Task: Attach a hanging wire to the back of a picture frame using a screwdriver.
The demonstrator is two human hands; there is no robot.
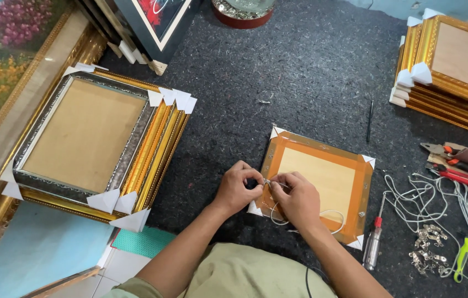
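A small picture frame [355,165] lies face down on the dark felt, its wooden backing edged with orange tape and its corners capped in white card. My left hand [238,186] and my right hand [298,200] meet at the frame's left edge, both pinching a small metal hanger ring [267,181]. A thin whitish cord [330,212] runs from the ring and loops across the backing near my right wrist.
A stack of gold and silver frames [96,143] lies at left, another gold stack [449,66] at the back right. A screwdriver [373,243], loose cord [421,198], metal hangers [428,255], pliers [455,163] and a thin awl [370,120] lie at right.
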